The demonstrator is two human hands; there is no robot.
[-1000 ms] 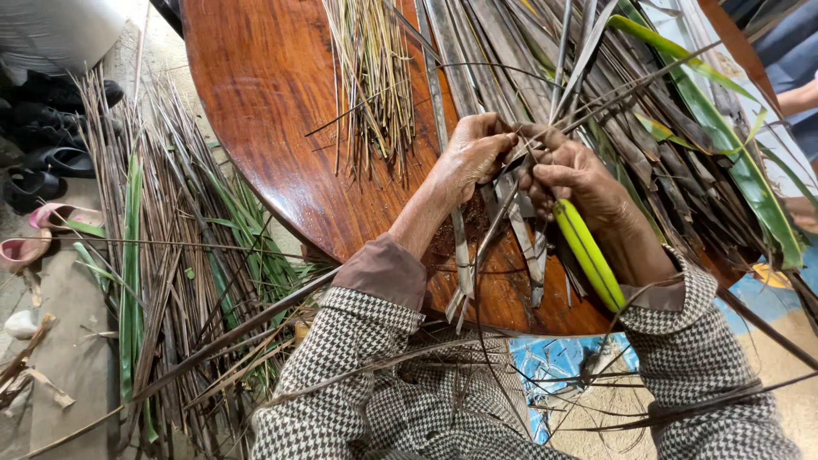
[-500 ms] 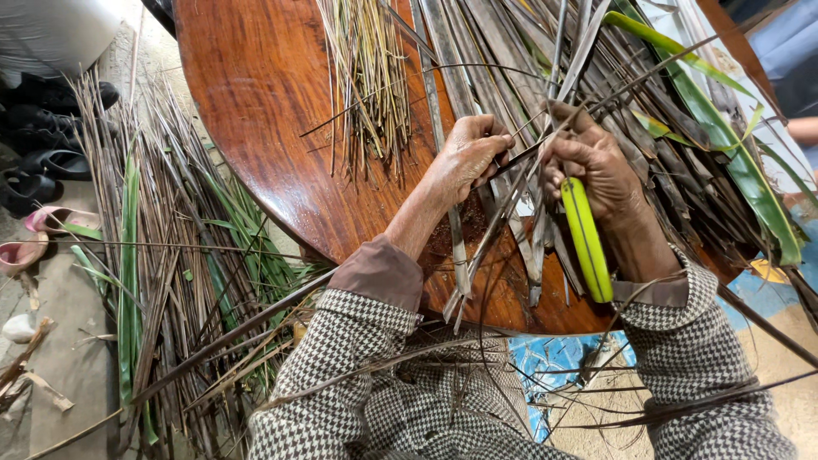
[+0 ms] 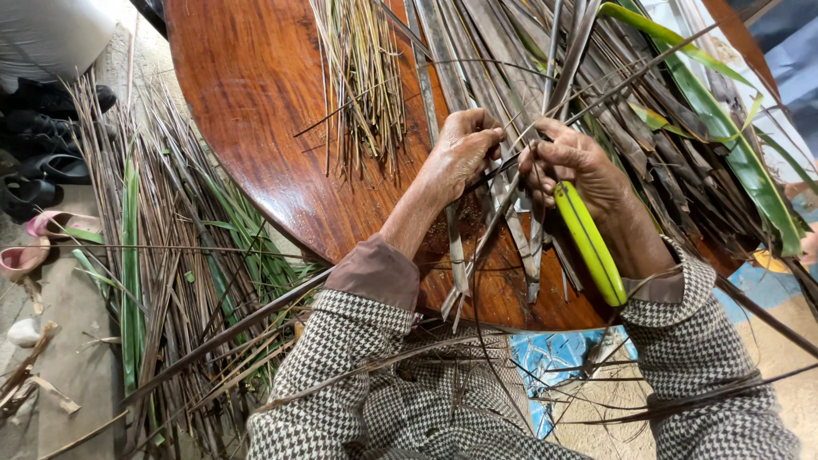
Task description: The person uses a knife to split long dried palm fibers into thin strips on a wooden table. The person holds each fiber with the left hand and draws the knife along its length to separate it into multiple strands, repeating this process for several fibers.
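At frame centre, the left hand (image 3: 464, 145) curled knuckles-up, its grip pinching a dry leaf strip (image 3: 511, 223) on the round wooden surface (image 3: 256, 94). The right hand (image 3: 573, 160), just beside it, closed on the same strip and a yellow-green handle (image 3: 590, 243) lying along its wrist.

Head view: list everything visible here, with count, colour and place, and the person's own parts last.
Table: one, round, reddish-brown wood, centre.
Thin stalks: one bundle, straw-coloured, on the table, top centre.
Dry leaf strips: many, grey-brown, across the table's right half.
Green leaves: a few, long, right edge of the table.
Yellow-green handle: one, in the right hand.
Floor leaves: many, brown and green, left of the table.
Shoes: several, dark and pink, far left.
Sleeves: two, checked black and white, bottom.
Left hand: pinching strips.
Right hand: gripping the handle and strips.
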